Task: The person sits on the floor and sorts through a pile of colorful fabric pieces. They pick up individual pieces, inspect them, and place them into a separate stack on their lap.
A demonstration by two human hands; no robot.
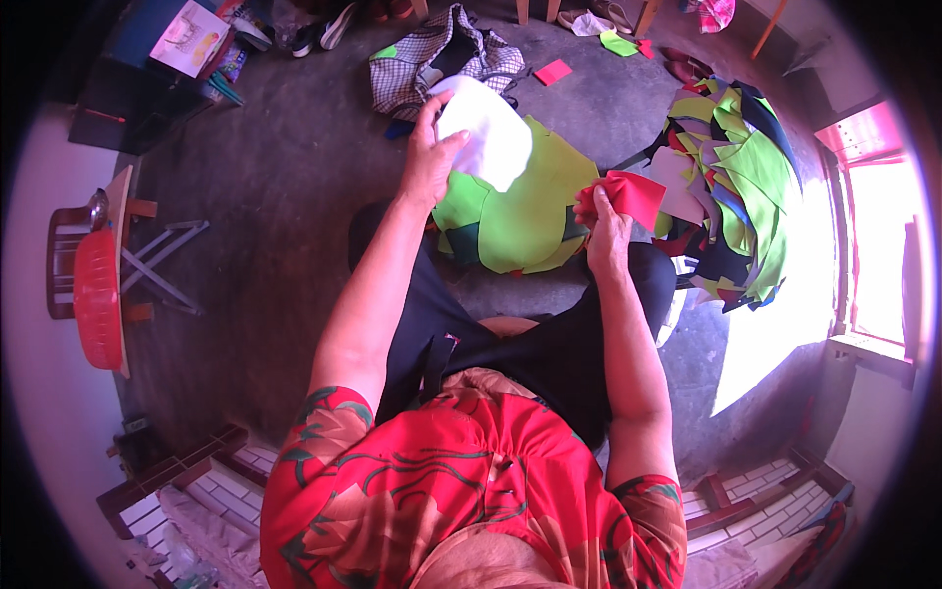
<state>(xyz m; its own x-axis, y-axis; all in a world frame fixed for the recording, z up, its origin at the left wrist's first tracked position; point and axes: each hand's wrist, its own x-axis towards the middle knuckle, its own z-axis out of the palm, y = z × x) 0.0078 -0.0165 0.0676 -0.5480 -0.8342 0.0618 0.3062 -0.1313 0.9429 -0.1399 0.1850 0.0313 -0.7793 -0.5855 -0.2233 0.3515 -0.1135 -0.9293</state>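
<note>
Head view: left hand (pixel 429 157) grips one white piece (pixel 488 137), right hand (pixel 601 228) one red piece (pixel 638 196)

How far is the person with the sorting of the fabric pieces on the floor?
Done, it seems: a stack of mostly green pieces lies on the lap. In hand: the left hand grips a white piece above that stack, and the right hand pinches a red piece. Left: a large mixed pile of green, black and white pieces lies on the floor at the right, so much probably remains.
</note>
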